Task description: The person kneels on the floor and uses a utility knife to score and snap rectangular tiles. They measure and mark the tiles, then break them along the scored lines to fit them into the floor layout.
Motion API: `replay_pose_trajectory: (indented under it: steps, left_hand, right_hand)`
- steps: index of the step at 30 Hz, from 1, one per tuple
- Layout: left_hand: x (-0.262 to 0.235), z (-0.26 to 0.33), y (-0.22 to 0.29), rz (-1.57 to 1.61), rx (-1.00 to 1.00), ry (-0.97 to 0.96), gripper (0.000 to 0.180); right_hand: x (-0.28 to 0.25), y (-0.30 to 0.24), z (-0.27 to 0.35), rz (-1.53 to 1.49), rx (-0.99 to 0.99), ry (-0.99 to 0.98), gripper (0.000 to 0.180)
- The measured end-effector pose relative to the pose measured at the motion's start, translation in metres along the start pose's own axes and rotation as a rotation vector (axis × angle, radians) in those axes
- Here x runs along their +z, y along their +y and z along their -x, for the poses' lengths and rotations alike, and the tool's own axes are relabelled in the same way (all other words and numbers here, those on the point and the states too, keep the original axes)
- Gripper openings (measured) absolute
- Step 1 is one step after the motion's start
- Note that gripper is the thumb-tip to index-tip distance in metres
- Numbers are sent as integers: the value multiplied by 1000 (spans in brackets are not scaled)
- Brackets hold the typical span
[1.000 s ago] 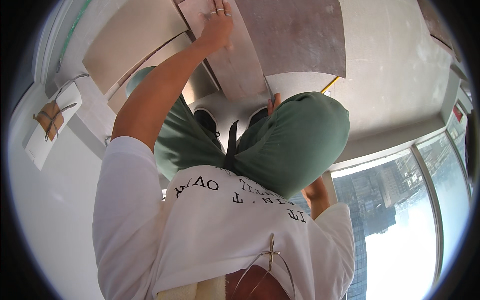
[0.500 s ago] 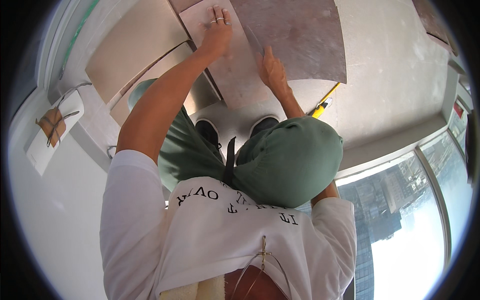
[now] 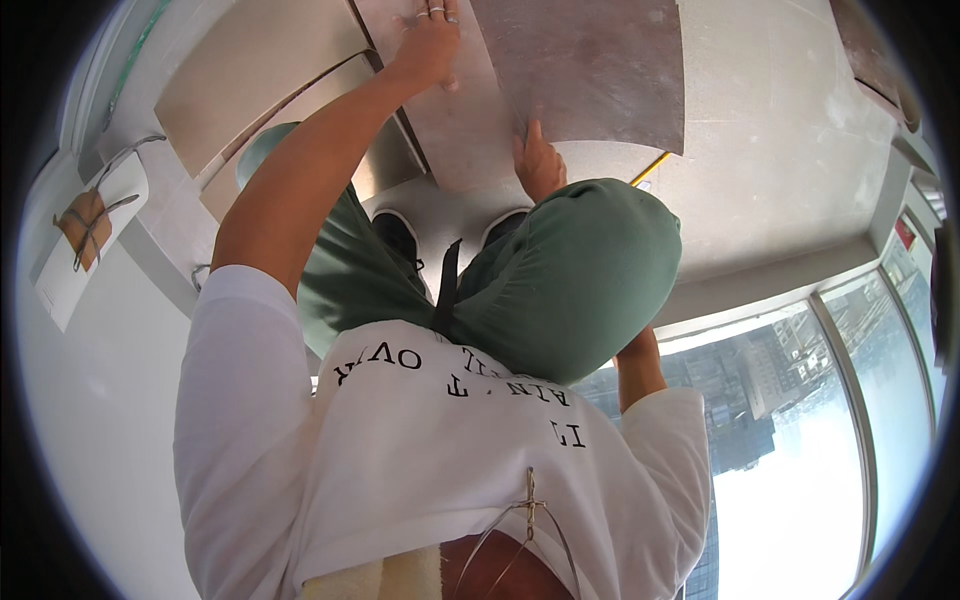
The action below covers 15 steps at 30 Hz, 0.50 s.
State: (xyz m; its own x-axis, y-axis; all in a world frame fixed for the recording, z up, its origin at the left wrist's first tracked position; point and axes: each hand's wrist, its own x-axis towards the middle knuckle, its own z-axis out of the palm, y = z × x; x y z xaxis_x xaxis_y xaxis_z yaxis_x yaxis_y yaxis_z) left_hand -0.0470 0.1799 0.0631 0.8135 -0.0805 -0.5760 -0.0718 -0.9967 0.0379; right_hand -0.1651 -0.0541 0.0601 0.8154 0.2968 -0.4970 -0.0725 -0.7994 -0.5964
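My left hand (image 3: 428, 50) lies flat with fingers stretched on a long pinkish-brown strip of board (image 3: 465, 130), pressing it down near the top of the view. Rings show on its fingers. My right hand (image 3: 540, 165) is closed beside the strip's right edge, close to its near end, with the index finger pointing forward. A thin dark edge (image 3: 521, 128) shows at its fingertips; what it belongs to is hidden. Right of the strip lies a darker brown sheet (image 3: 590, 70), and the strip's edge meets it. My right knee partly covers my right wrist.
Tan boards (image 3: 270, 80) lie on the floor to the left. A thin yellow strip (image 3: 652, 168) pokes out past my knee (image 3: 620, 270). Cord-tied brown wrapping (image 3: 84, 226) sits on a white ledge at left. Windows (image 3: 780, 380) run along the right; another brown sheet (image 3: 865, 45) lies far right.
My right hand has slid toward me along the strip's edge. My left hand stays on the strip. The whole view has shifted slightly, and my knee now covers most of the yellow tool.
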Motion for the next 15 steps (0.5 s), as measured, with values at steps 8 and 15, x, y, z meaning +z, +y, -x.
replay_pose_trajectory:
  steps: [8,15]
  left_hand:
    - [6,-3,-5,40,24,4,154]
    - [4,-5,-4,72,-31,-29,154]
  right_hand:
    - [14,36,84,2,111,-55,33]
    - [-4,52,131,-41,223,-56,29]
